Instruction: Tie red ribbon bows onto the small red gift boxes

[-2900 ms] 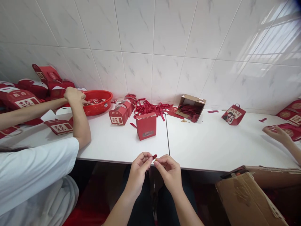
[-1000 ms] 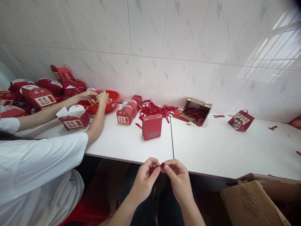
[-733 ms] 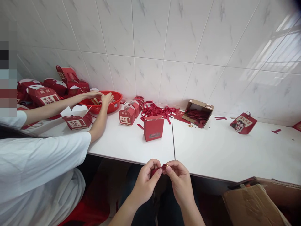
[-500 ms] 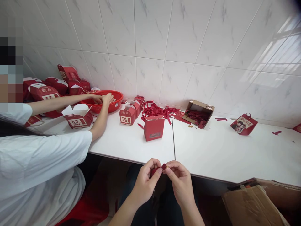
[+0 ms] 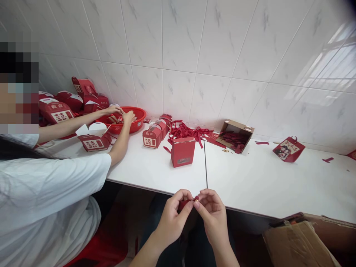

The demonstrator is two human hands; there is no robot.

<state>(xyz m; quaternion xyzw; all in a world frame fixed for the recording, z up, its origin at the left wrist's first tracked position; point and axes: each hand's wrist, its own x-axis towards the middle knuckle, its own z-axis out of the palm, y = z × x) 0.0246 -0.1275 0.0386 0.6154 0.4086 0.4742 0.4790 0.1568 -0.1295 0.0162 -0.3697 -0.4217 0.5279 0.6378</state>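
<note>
Low in the centre of the frame, a small red ribbon piece (image 5: 184, 203) sat pinched between the closed fingers (image 5: 180, 195) of the left hand (image 5: 172, 218) and the right hand (image 5: 213, 215). Both hands were curled inward, fingertips meeting, just below the white tabletop (image 5: 250, 178) edge.

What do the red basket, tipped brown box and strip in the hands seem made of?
Red basket: plastic, glossy, perforated wall. Brown box: matte cardboard, brown flaps. Red strip, pinched by left hand and right hand: probably ribbon; too small to confirm.
</note>
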